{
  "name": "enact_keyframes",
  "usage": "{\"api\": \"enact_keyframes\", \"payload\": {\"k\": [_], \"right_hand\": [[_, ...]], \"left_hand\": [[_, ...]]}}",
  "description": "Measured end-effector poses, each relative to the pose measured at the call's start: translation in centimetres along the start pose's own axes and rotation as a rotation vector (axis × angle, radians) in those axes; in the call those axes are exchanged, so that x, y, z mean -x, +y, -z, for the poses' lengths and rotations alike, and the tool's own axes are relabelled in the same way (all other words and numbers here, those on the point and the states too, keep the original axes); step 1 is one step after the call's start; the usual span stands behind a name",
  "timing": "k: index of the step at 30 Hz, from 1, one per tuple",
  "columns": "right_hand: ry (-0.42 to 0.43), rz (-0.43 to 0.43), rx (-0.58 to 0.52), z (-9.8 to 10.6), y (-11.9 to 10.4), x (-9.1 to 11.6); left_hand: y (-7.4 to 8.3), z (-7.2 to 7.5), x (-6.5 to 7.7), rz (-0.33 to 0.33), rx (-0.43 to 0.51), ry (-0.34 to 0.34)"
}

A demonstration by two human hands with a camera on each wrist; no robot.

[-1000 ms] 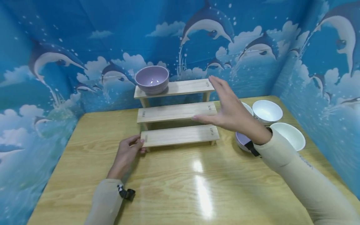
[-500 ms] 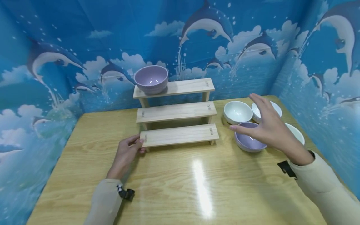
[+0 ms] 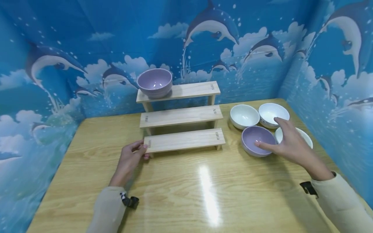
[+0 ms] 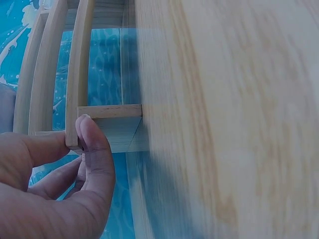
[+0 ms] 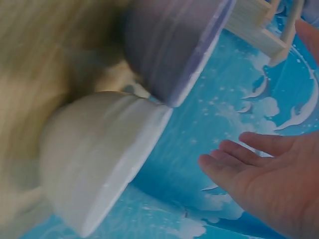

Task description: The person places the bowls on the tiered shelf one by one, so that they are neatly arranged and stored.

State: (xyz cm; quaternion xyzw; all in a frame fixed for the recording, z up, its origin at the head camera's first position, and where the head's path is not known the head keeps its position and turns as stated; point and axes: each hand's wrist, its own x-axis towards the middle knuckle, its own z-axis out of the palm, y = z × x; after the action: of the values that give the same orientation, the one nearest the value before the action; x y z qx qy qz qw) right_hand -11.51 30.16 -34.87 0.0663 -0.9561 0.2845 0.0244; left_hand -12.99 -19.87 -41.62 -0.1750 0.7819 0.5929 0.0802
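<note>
My left hand point(image 3: 129, 161) pinches the left end of the lowest shelf of a three-tier wooden stand point(image 3: 186, 139). In the left wrist view, thumb and fingers close on that shelf's corner. My right hand point(image 3: 294, 147) hovers over the bowls at the right, thumb and fingers spread, holding nothing. Beneath its thumb is a purple bowl point(image 3: 253, 137); a pale white bowl point(image 3: 304, 137) lies partly hidden behind the hand. In the right wrist view, the pale bowl point(image 5: 99, 159) and the purple bowl point(image 5: 169, 45) appear beside the hand, apart from it.
Another purple bowl point(image 3: 155, 83) sits on the left of the stand's top shelf. Two more white bowls, a plain one point(image 3: 244, 116) and a patterned one point(image 3: 271, 113), stand behind the right-hand group. A blue dolphin-print backdrop point(image 3: 116, 38) encloses the wooden table point(image 3: 175, 194).
My right hand has moved from the stand's right side rightward, then lower over the bowls, its fingers still spread. The left hand keeps its grip on the lowest shelf.
</note>
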Motion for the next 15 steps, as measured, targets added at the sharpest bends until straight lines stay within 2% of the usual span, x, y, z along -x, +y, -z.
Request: {"api": "enact_keyframes", "payload": {"k": [8, 15], "right_hand": [[0.017, 0.073, -0.012, -2.0, 1.5, 0.2], [-0.004, 0.089, 0.026, -3.3, 1.2, -0.1]], "left_hand": [[-0.2, 0.1, -0.1, -0.003, 0.005, -0.005], [-0.3, 0.2, 0.0, -0.031, 0.008, -0.028]]}}
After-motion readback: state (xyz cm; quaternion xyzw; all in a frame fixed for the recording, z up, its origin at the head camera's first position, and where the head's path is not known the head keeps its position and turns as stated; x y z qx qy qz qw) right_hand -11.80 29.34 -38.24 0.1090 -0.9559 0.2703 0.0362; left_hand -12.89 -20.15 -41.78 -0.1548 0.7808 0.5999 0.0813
